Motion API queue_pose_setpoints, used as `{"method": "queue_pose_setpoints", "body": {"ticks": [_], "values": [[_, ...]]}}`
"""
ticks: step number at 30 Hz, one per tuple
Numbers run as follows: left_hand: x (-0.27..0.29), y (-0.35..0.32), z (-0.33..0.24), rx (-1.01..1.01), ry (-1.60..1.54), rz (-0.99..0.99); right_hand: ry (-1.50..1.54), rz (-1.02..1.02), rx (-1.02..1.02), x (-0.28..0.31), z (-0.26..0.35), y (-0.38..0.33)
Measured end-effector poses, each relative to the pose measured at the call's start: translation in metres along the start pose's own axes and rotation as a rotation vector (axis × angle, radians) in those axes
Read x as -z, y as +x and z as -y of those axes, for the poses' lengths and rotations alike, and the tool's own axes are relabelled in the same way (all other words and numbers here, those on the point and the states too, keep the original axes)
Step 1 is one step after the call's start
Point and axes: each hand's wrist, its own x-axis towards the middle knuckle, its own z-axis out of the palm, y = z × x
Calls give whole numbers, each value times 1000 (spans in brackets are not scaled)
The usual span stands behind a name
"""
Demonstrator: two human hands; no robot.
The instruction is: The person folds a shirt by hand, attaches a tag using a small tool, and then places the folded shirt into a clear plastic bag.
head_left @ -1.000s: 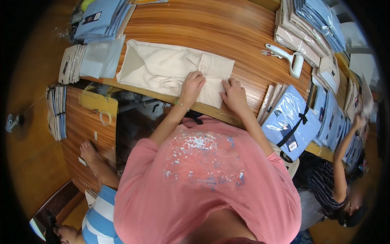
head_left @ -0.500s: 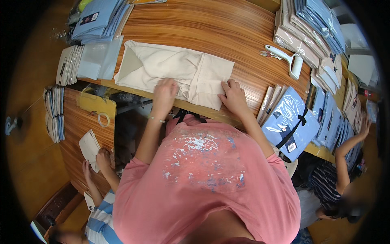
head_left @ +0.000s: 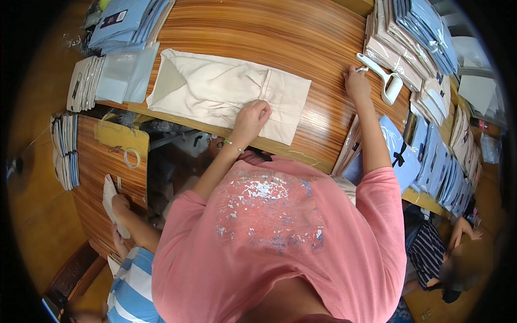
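Note:
A cream folded garment [head_left: 215,89] lies flat along the table's near edge, a seam crossing its right part and a grey-beige board showing at its left end. Over the garment, close to that seam, my left hand [head_left: 251,121] is closed, fingertips pinched together; whatever is between them is too small to make out. Further right, my right hand [head_left: 357,86] has its fingers round small thread snips [head_left: 362,69], mostly hidden by the hand. Just beyond them rests a white lint roller [head_left: 392,89].
Bagged blue shirts [head_left: 425,32] and beige ones are stacked far right, with more packs [head_left: 398,153] along the right edge. At left lie a blue stack [head_left: 121,27] and clear bags [head_left: 129,75]. Lower left, another person's hands hold a pale folded cloth [head_left: 113,207] by a tape roll [head_left: 132,158].
My right hand has left the garment's right end and reached right to the thread snips. My left hand has slid right along the garment. The person at lower right has lowered an arm.

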Motion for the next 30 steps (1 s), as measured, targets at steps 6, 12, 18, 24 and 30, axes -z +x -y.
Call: {"method": "queue_pose_setpoints", "body": {"ticks": [6, 12, 18, 24, 30], "values": [[8, -2, 5, 10, -142, 60, -98, 109, 250, 0, -16, 12], [9, -2, 7, 47, -186, 76, 138, -75, 484, 11, -8, -9], [15, -4, 7, 76, -246, 104, 260, 193, 861, 44, 91, -114], [16, -2, 5, 102, -277, 106, 226, 203, 851, 27, 106, -119], [15, -4, 5, 99, -261, 75, 247, 134, 883, 21, 111, -117]]}}
